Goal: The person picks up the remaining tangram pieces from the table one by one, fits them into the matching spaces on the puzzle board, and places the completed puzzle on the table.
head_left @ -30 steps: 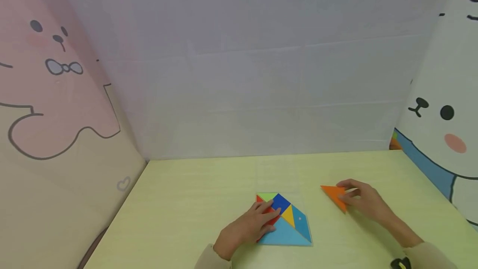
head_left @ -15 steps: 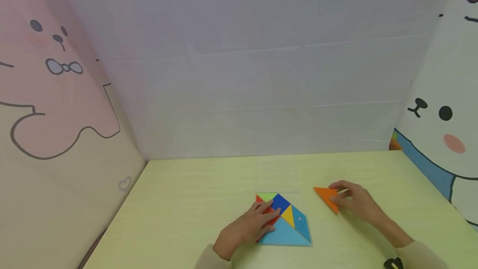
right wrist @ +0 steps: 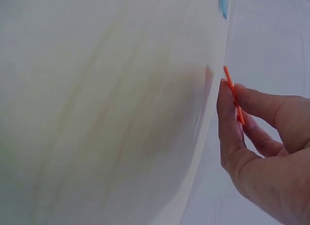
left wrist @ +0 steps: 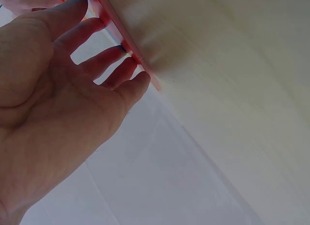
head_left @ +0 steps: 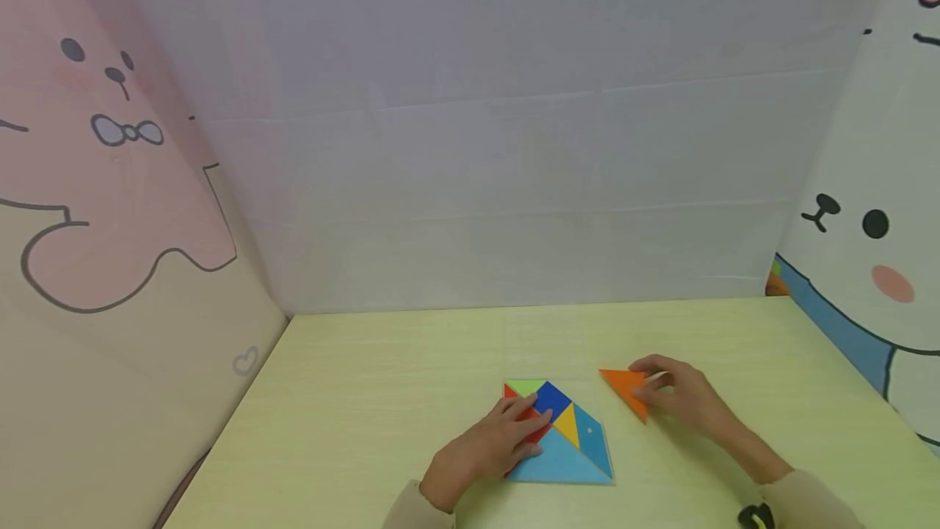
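Note:
On the table lies a partly assembled tangram. Its visible pieces are a red piece (head_left: pixel 544 433), a light green piece (head_left: pixel 525 386), a dark blue square (head_left: pixel 552 402), a yellow triangle (head_left: pixel 569 426), a blue piece (head_left: pixel 594 442) and a large light blue triangle (head_left: pixel 560 461). My left hand (head_left: pixel 485 445) rests across the left side with fingers extended, covering much of the red piece. To the right, my right hand (head_left: pixel 686 400) pinches an orange triangle (head_left: pixel 620 387) between thumb and fingers. In the right wrist view the orange triangle (right wrist: pixel 234 97) appears edge-on, above the tabletop.
The pale yellow table (head_left: pixel 382 382) meets a white sheet (head_left: pixel 470 186) at its back edge. Pink cartoon fabric (head_left: pixel 132 211) hangs at the left, and a white cartoon panel (head_left: pixel 844 268) at the right. A dark object (head_left: pixel 756 517) is by the right sleeve.
My right hand has moved left with the orange triangle, closer to the tangram. The left hand and the pieces under it have stayed put.

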The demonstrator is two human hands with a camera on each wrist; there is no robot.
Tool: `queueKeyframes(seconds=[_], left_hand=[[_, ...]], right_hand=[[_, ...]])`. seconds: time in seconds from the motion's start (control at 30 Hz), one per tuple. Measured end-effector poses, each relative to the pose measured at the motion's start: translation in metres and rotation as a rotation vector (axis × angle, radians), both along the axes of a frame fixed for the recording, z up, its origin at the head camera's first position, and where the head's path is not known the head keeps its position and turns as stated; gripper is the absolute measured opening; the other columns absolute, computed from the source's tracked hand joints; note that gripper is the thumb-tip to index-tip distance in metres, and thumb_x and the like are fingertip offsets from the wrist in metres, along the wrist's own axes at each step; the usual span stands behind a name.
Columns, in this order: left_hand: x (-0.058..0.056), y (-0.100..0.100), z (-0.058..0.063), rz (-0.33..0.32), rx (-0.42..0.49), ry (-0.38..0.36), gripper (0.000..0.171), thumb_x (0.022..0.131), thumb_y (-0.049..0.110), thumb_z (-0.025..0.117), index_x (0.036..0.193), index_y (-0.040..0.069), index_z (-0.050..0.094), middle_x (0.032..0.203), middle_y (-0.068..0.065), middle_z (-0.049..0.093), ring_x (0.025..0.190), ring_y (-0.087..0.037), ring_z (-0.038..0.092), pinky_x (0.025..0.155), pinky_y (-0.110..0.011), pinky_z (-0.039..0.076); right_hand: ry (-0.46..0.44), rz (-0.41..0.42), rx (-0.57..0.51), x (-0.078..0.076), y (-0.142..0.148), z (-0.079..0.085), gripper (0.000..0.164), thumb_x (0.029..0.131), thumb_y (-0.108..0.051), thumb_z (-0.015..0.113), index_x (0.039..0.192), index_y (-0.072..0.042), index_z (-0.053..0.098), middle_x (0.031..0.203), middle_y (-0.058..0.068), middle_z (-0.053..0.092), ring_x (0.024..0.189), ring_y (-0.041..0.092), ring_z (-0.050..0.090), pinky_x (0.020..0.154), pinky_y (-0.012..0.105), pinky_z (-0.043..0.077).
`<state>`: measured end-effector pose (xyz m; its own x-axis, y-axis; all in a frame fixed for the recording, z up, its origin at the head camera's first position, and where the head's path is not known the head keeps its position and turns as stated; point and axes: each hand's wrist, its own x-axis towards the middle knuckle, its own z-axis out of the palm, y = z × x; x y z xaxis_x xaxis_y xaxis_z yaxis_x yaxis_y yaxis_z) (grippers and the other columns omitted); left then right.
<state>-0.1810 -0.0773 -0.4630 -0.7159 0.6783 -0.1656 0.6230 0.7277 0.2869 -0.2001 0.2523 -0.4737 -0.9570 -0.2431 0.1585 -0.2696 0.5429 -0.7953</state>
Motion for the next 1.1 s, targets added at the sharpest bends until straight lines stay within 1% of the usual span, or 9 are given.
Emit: queueKeyframes(seconds=[0.17,0.3,0.5,0.63,0.87,1.1], left_hand=[[0.000,0.000,0.000,0.004,-0.002,0.001,0.053,0.105,0.032,0.059,0.156,0.024,0.047,0.163,-0.005,0.037,0.146,-0.024,0.035,0.111,-0.032,0.043],[-0.001,0.000,0.000,0.003,-0.005,0.003,0.053,0.105,0.032,0.059,0.156,0.023,0.047,0.163,-0.006,0.037,0.146,-0.025,0.036,0.111,-0.031,0.043],[-0.001,0.000,-0.001,0.002,-0.008,0.003,0.053,0.105,0.033,0.058,0.156,0.024,0.047,0.163,-0.005,0.037,0.146,-0.024,0.036,0.111,-0.031,0.043],[-0.001,0.000,-0.001,0.001,-0.009,0.003,0.053,0.105,0.033,0.058,0.156,0.024,0.046,0.163,-0.005,0.037,0.145,-0.024,0.036,0.111,-0.031,0.044],[-0.001,0.000,-0.002,0.005,-0.014,0.001,0.053,0.105,0.034,0.057,0.157,0.025,0.046,0.163,-0.005,0.036,0.145,-0.024,0.037,0.111,-0.032,0.044],[-0.001,0.000,-0.002,0.008,-0.018,0.001,0.054,0.105,0.035,0.057,0.157,0.025,0.046,0.164,-0.004,0.036,0.145,-0.024,0.037,0.111,-0.032,0.043]], right_hand=[[-0.019,0.006,-0.005,-0.001,-0.007,0.001,0.027,0.093,-0.009,0.077,0.116,0.002,0.068,0.115,0.018,0.070,0.088,0.020,0.070,0.071,0.026,0.057],[-0.010,0.015,0.001,0.000,-0.012,0.001,0.027,0.093,-0.009,0.076,0.116,0.002,0.068,0.114,0.018,0.070,0.088,0.022,0.070,0.071,0.026,0.057],[-0.008,0.010,-0.002,-0.001,-0.017,0.000,0.028,0.092,-0.011,0.077,0.116,0.001,0.069,0.113,0.016,0.070,0.088,0.021,0.070,0.074,0.026,0.057],[-0.010,0.016,-0.007,-0.002,-0.021,-0.001,0.028,0.092,-0.010,0.077,0.116,0.000,0.069,0.114,0.016,0.070,0.088,0.021,0.070,0.073,0.025,0.057],[0.018,0.053,-0.012,-0.004,-0.029,0.000,0.027,0.093,-0.009,0.076,0.116,0.003,0.068,0.112,0.017,0.070,0.088,0.021,0.070,0.073,0.026,0.058],[-0.002,0.060,-0.019,-0.005,-0.036,0.000,0.028,0.092,-0.008,0.078,0.115,0.003,0.067,0.112,0.016,0.070,0.088,0.023,0.070,0.072,0.026,0.058]])
